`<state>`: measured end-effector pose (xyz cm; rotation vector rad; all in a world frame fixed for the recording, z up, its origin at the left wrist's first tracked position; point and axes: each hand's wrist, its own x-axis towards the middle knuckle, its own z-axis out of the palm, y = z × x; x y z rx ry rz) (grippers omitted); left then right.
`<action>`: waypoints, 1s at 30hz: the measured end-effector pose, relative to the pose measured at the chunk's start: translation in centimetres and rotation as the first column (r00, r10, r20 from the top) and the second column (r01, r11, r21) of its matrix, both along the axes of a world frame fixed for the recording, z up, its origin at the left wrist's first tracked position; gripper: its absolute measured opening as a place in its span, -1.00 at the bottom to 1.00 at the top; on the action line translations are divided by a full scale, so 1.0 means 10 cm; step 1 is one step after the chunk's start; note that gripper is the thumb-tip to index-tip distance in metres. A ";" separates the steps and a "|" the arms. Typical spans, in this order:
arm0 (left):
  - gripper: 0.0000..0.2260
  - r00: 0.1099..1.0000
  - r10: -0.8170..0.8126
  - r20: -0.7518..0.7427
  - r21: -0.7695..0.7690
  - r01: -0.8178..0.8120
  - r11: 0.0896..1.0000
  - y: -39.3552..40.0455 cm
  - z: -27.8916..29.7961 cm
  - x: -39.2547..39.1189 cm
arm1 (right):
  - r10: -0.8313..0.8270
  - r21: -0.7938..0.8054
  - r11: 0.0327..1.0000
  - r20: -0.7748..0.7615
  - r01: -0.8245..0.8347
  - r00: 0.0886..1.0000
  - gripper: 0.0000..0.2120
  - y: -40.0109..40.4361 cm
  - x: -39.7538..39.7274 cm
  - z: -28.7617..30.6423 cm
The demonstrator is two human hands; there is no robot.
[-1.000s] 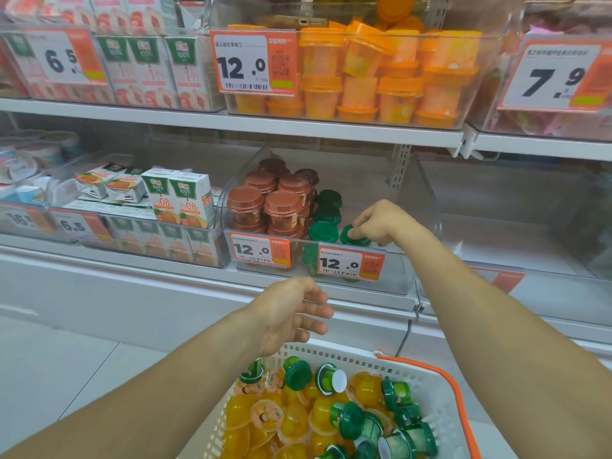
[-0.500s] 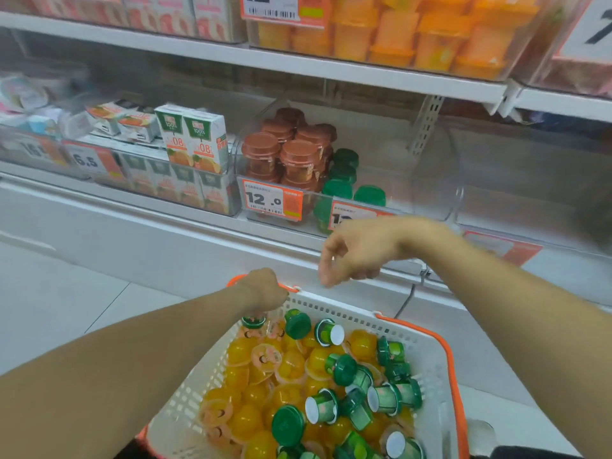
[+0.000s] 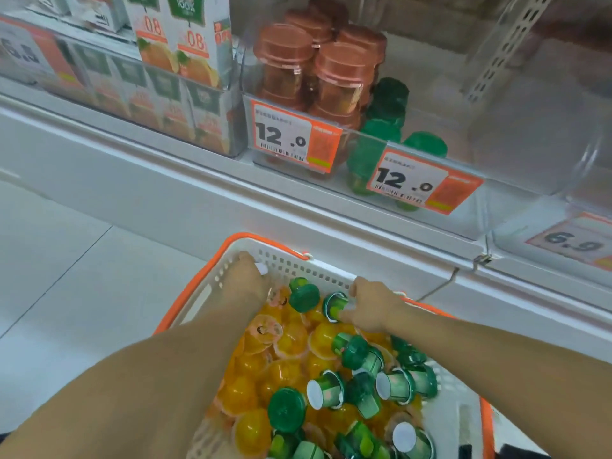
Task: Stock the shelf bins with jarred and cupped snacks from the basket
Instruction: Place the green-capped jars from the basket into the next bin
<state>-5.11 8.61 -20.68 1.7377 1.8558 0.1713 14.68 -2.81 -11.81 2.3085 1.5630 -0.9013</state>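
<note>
A white basket [image 3: 299, 267] with orange handles holds several green-lidded jars [image 3: 286, 409] and orange jelly cups [image 3: 239, 394]. My right hand [image 3: 376, 308] reaches into its far side and pinches a green-lidded jar [image 3: 332, 306] lying on its side. At the far left corner, my left hand [image 3: 245, 282] curls down over a small white-ended item [image 3: 261, 268], mostly hidden under the fingers. Above, a clear shelf bin [image 3: 516, 150] holds brown-lidded jars [image 3: 287, 58] on the left and green-lidded jars [image 3: 381, 137] beside them.
Orange 12.0 price tags [image 3: 420, 182] hang on the bin front. Juice cartons [image 3: 180, 44] fill the bin to the left. Another clear bin with a 6.9 tag [image 3: 576, 241] sits to the right. A white shelf ledge [image 3: 165, 180] runs between basket and bins; pale floor tiles lie left.
My right hand left the shelf bin and came down into the basket onto a green-lidded jar. My left hand dropped into the basket's far left corner. The view tilted down and closer.
</note>
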 end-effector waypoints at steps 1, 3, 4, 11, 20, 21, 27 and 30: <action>-0.56 1.000 -0.019 0.010 0.014 0.019 1.000 0.00 0.01 -0.01 | 0.013 0.000 1.000 0.012 -0.013 1.000 -0.49 0.03 -0.01 -0.07; -0.63 0.998 -0.054 0.017 0.020 0.054 0.998 -0.02 0.06 -0.04 | 0.062 -0.002 0.998 0.040 -0.062 0.997 -0.48 0.08 -0.05 -0.18; -0.63 0.998 -0.060 0.017 0.006 0.060 0.998 -0.02 0.12 -0.05 | 0.079 0.005 0.997 0.061 -0.079 0.995 -0.50 0.09 -0.08 -0.23; -0.65 0.817 0.287 0.500 -0.696 0.182 0.695 0.02 0.96 -0.28 | 0.071 -0.027 0.997 0.083 -0.069 0.994 -0.70 0.15 -0.14 0.09; -0.70 0.588 0.339 0.735 -0.640 0.436 0.632 -0.06 2.42 -0.36 | -0.475 -0.441 0.826 -0.880 0.350 0.013 -0.66 -0.33 0.02 1.57; -0.74 0.576 0.287 0.766 -0.596 0.468 0.652 -0.12 2.59 -0.31 | -0.409 -0.403 0.843 -0.910 0.355 -0.063 -0.69 -0.39 0.01 1.70; -0.66 0.550 0.053 0.834 -0.445 0.612 0.654 -0.58 3.17 -0.08 | -0.112 -0.170 0.862 -0.983 0.478 -0.146 -0.55 -0.65 0.06 2.07; -0.49 0.531 0.004 0.847 -0.418 0.662 0.622 -0.79 3.17 0.10 | 0.005 -0.045 0.785 -0.997 0.618 -0.079 -0.42 -0.68 0.11 2.14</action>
